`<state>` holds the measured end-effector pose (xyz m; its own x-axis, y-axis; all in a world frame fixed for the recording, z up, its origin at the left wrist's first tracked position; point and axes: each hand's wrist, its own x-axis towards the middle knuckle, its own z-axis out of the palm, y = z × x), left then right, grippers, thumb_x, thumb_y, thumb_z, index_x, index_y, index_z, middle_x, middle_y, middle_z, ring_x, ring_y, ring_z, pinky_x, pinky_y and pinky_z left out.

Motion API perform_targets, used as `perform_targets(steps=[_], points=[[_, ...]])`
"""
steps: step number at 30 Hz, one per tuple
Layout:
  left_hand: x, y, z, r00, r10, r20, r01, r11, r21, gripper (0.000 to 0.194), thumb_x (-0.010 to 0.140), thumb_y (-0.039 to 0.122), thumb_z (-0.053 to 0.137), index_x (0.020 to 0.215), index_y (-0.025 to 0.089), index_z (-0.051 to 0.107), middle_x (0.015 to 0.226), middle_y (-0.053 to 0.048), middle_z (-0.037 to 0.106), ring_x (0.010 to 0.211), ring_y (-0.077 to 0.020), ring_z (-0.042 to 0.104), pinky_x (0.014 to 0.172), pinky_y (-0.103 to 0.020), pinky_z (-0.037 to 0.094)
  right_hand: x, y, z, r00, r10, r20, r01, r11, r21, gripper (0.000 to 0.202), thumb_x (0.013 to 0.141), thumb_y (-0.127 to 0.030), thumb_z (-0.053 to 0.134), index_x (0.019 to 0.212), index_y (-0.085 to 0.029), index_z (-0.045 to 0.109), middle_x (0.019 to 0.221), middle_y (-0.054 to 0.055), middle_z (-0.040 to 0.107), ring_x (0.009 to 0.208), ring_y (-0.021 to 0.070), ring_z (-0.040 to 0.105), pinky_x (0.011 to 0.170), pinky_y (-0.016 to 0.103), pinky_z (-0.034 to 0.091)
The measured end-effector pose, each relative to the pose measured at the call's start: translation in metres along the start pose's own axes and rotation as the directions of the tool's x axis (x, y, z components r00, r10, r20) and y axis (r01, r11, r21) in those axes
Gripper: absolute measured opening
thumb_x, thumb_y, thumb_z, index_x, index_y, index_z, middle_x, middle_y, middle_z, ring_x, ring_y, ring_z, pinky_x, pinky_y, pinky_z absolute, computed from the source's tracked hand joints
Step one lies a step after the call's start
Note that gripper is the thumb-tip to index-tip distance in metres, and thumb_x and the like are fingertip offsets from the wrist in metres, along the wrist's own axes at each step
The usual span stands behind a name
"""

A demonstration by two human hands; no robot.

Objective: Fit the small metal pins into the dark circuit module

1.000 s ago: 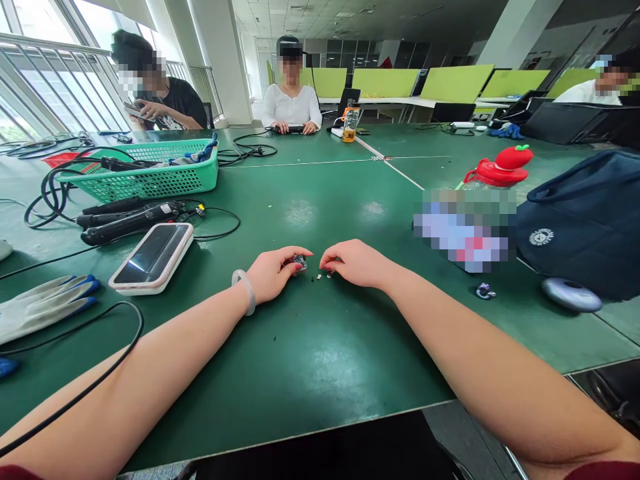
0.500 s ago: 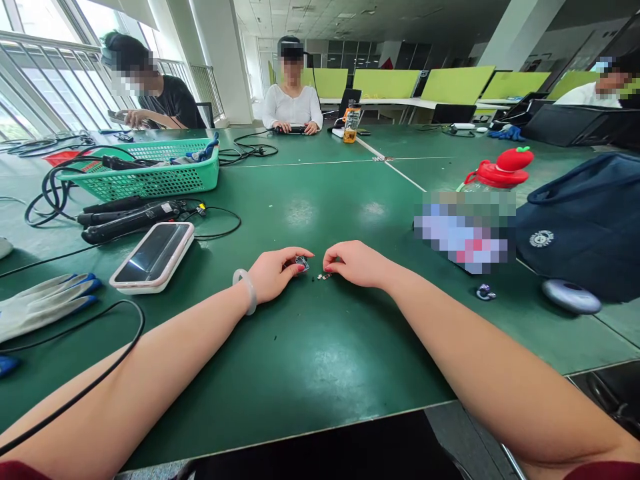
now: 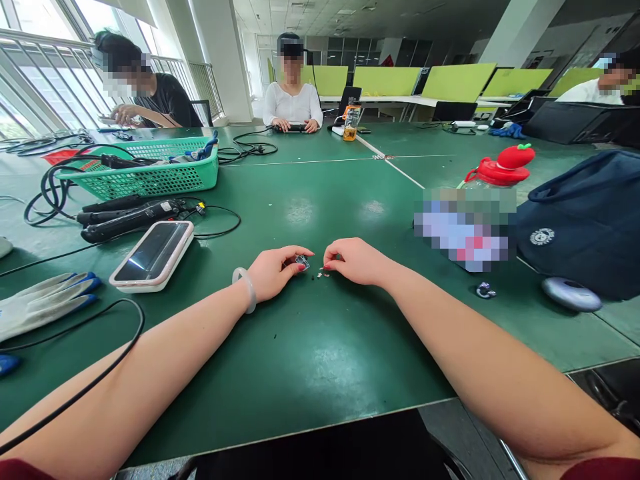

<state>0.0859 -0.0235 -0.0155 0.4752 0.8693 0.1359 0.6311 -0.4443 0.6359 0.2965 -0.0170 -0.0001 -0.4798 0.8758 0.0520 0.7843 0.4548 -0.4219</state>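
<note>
My left hand [image 3: 273,273], with a pale bracelet at the wrist, is closed round a small dark blue-grey piece [image 3: 302,262] held between thumb and fingers just above the green table [image 3: 325,373]. Facing it from the right, my right hand [image 3: 357,261] has thumb and index finger pinched together beside a few tiny light bits [image 3: 320,275] on the tabletop. Whatever is between those fingertips is too small to make out. A narrow gap separates the two hands.
At the left are a phone [image 3: 153,257], black handheld tools [image 3: 133,219], a green basket [image 3: 145,175], gloves [image 3: 45,303] and cables. To the right are a dark bag [image 3: 585,227], a mouse [image 3: 571,294] and a red-lidded bottle [image 3: 500,170]. Several people sit round the table.
My right fingertips have shifted very slightly among the tiny bits. My left hand keeps its hold on the small piece. The person at the far left has leaned slightly further left.
</note>
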Motion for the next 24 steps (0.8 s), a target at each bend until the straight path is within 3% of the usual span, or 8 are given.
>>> perform_targets(steps=[3, 12, 21, 24], points=[[0.0, 0.001, 0.0, 1.0, -0.011, -0.011, 0.011, 1.0, 0.006, 0.031, 0.082, 0.031, 0.049, 0.111, 0.026, 0.06, 0.079, 0.002, 0.066, 0.068, -0.0133, 0.058, 0.073, -0.028, 0.046, -0.001, 0.002, -0.002, 0.999, 0.02, -0.045, -0.022, 0.999, -0.038, 0.014, 0.079, -0.026, 0.054, 0.072, -0.022, 0.066, 0.08, -0.001, 0.065, 0.071, 0.0121, 0.054, 0.06, 0.023, 0.037], [0.002, 0.0, 0.0, 0.999, -0.026, -0.026, 0.028, 0.996, 0.083, 0.028, 0.077, 0.034, 0.058, 0.102, 0.026, 0.065, 0.082, 0.002, 0.067, 0.068, -0.0131, 0.056, 0.071, -0.027, 0.046, -0.004, 0.0, -0.004, 0.993, 0.014, 0.114, -0.016, 1.0, 0.013, 0.008, 0.073, -0.029, 0.063, 0.076, -0.024, 0.066, 0.077, -0.003, 0.065, 0.066, 0.0105, 0.054, 0.056, 0.021, 0.036], [0.001, -0.001, 0.001, 1.0, -0.026, -0.01, 0.026, 0.998, 0.062, 0.026, 0.074, 0.035, 0.06, 0.096, 0.023, 0.065, 0.08, 0.0, 0.065, 0.07, -0.0145, 0.057, 0.072, -0.029, 0.047, 0.002, 0.001, 0.006, 0.997, -0.066, 0.046, 0.069, 0.995, -0.072, 0.013, 0.081, -0.023, 0.053, 0.072, -0.019, 0.061, 0.081, 0.002, 0.062, 0.072, 0.013, 0.052, 0.061, 0.024, 0.035], [0.001, -0.002, 0.001, 1.0, -0.024, -0.008, 0.024, 1.0, -0.007, 0.028, 0.071, 0.037, 0.063, 0.094, 0.022, 0.064, 0.079, 0.0, 0.065, 0.071, -0.0149, 0.057, 0.073, -0.029, 0.046, 0.001, -0.005, 0.009, 0.987, -0.149, -0.063, 0.15, 0.989, 0.005, 0.013, 0.082, -0.019, 0.05, 0.072, -0.018, 0.059, 0.078, 0.002, 0.059, 0.071, 0.0122, 0.05, 0.064, 0.023, 0.035]])
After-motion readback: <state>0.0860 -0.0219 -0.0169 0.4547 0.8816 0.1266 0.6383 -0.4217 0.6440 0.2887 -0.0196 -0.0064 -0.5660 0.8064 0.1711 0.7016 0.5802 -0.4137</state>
